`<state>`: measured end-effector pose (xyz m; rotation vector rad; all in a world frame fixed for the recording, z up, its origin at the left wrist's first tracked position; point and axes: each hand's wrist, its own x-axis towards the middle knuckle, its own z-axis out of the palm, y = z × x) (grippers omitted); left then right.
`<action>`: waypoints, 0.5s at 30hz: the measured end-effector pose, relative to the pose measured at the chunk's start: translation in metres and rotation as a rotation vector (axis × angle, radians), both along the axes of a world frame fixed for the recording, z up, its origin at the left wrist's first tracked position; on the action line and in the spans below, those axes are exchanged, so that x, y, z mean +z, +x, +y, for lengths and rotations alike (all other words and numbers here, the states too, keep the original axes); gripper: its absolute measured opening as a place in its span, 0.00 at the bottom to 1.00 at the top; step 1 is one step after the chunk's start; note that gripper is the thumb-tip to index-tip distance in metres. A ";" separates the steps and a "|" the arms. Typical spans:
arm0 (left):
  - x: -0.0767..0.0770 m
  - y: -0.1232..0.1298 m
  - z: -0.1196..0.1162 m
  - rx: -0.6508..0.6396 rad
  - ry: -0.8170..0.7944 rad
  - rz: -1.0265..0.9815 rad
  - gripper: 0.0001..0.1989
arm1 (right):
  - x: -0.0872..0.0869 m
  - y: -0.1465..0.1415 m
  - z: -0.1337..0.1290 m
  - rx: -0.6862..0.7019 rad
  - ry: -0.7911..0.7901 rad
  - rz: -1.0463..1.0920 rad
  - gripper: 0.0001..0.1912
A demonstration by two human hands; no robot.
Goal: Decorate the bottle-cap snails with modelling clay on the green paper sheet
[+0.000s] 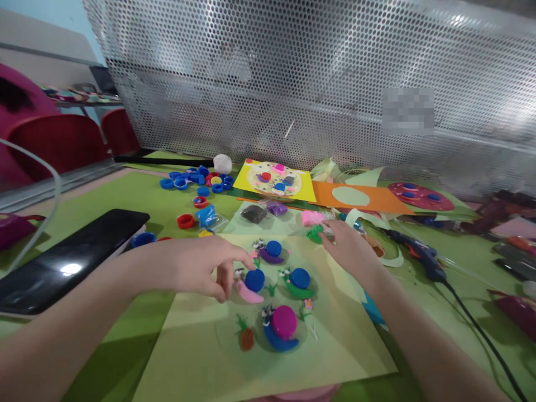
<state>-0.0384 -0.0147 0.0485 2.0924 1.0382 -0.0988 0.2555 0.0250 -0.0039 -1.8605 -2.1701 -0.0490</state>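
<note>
My left hand (201, 265) hovers over the pale yellow paper (184, 357), index finger stretched and thumb apart, beside a pink clay snail (250, 295) with a blue bottle-cap shell. My right hand (349, 248) reaches to the far side of the paper, where its fingertips close on the edge of a lump of green modelling clay (315, 233). Other cap-shelled snails lie on the paper: a purple one (270, 258), a green one (299, 289) and a blue one (280, 340) with a magenta cap. A brown clay pineapple (247, 338) and a clay flower (309, 305) are near them.
Blue and red bottle caps (181, 183) lie at the back left. A black phone (71, 262) is on the left, and a corded glue gun (419, 254) on the right. Behind stand a yellow card (307, 187) with more snails and a perforated metal panel (268, 72).
</note>
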 end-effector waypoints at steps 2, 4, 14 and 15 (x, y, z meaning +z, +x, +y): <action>-0.001 0.000 -0.001 0.013 -0.003 0.014 0.24 | -0.001 0.001 0.000 0.008 0.009 0.002 0.13; 0.000 0.000 -0.002 0.029 0.012 0.043 0.23 | -0.004 0.002 0.001 0.016 0.021 0.004 0.12; 0.003 0.026 -0.014 0.056 0.226 -0.297 0.25 | 0.015 -0.018 -0.017 0.265 0.238 0.240 0.13; -0.001 0.031 -0.016 0.071 0.240 -0.345 0.27 | 0.020 -0.024 -0.024 0.352 0.161 0.321 0.12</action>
